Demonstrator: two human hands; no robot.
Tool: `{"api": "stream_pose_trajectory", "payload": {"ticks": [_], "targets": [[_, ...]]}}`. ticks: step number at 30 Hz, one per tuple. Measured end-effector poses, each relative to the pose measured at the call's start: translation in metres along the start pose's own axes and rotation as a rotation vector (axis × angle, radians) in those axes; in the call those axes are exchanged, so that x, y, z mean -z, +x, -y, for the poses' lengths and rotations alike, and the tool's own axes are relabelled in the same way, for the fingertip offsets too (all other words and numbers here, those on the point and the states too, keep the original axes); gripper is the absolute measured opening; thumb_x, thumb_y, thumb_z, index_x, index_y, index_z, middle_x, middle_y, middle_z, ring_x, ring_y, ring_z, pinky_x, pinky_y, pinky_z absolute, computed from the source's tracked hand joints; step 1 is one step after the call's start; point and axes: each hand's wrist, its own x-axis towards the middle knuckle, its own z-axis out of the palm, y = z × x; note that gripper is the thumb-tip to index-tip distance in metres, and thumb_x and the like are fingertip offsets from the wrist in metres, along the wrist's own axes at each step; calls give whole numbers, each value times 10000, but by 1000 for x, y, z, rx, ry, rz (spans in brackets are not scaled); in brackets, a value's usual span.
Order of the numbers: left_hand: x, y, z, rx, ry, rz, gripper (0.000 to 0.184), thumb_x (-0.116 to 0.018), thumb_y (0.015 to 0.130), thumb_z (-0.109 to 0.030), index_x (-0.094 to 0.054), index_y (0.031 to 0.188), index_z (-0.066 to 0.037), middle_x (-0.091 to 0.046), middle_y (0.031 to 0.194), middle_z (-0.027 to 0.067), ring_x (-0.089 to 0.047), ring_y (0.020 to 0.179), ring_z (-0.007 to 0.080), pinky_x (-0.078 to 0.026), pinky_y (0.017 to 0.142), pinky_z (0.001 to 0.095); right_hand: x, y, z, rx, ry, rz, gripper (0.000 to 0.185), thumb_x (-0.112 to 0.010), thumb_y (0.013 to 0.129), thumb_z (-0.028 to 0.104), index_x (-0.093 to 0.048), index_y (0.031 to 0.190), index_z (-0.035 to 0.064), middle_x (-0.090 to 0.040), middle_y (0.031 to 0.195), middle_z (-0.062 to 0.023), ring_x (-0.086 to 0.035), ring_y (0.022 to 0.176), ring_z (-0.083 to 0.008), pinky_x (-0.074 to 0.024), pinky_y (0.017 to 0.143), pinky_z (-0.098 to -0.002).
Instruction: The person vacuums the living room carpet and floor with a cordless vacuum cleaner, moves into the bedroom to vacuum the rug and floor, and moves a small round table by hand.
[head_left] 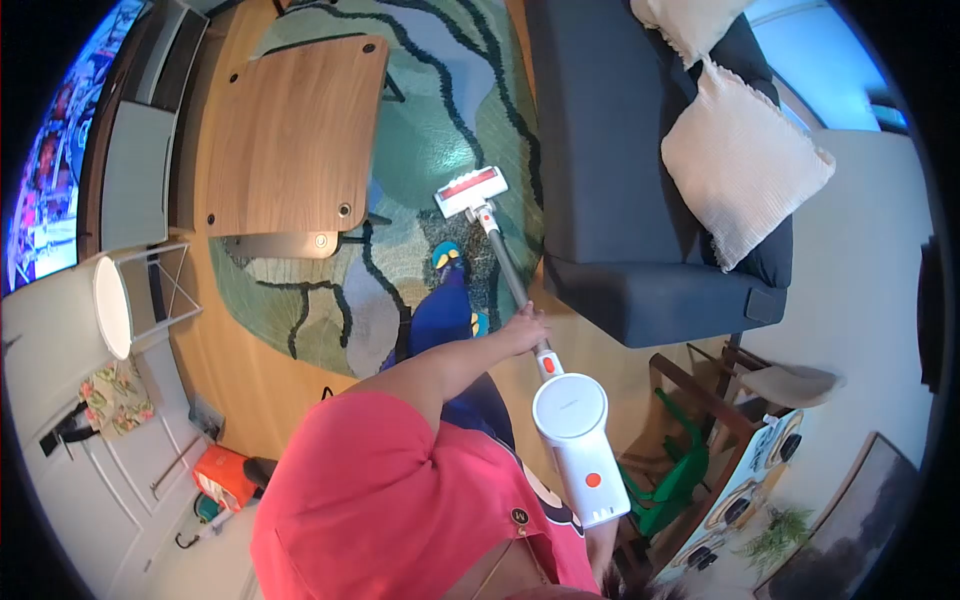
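Note:
A white cordless stick vacuum cleaner (582,450) slants across the middle of the view. My left hand (525,330) is wrapped round its grey tube, just above the orange-buttoned joint. The white floor head (472,192) with a red roller window rests on the green patterned rug (420,140), between the wooden coffee table and the sofa. Of my right arm (600,550) only a small part shows beside the vacuum's body; that hand's fingers are hidden behind it. My feet (447,255), in blue-and-yellow footwear, stand on or near the rug behind the floor head.
A wooden coffee table (295,140) stands on the left, a dark grey sofa (615,170) with pale cushions (745,160) on the right. A green chair (675,475) and a set dining table (735,500) are at lower right. A white round side table (112,308) stands near the TV (60,160).

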Motion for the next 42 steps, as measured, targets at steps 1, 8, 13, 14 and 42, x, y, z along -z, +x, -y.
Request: {"api": "stream_pose_trajectory", "payload": {"ticks": [1,8,13,14,42], "targets": [[6,-4,7,-16,24,31,272,-582,747,-201,-603,1016,-167,-397,1315,228,-314,1211,515,-379,964,490,-14,3,3,-7,32,-7,270,-677,709,137,-594,927,0,-601,787,-128,-585,715,-198,-461,636,-353],[70,4,98,-96,239,69,276,-542,768,-195,-616,1033,-186,-445,1279,202,-397,1179,459,-387,966,448,-93,48,67,-4,215,-40,236,-653,752,149,-584,928,8,-580,736,-100,-561,644,-184,-451,589,-337],[150,43,180,-55,291,38,248,-526,780,-180,-634,1002,-187,-457,1278,164,-392,1195,423,-360,989,439,-125,116,152,34,298,-83,213,-636,783,158,-577,928,14,-565,699,-80,-545,594,-175,-444,556,-325],[170,53,195,-29,267,32,243,-521,783,-176,-636,997,-186,-449,1288,160,-385,1201,419,-350,994,445,-129,132,173,56,308,-98,209,-632,789,160,-576,928,15,-562,692,-76,-542,584,-173,-442,549,-323],[373,11,337,521,-133,-33,467,-585,798,-215,-450,1228,-97,-483,1208,186,-482,1110,353,-414,914,426,-58,409,372,66,414,101,124,-589,778,128,-568,747,10,-517,536,-52,-505,484,-155,-406,500,-315]]}}
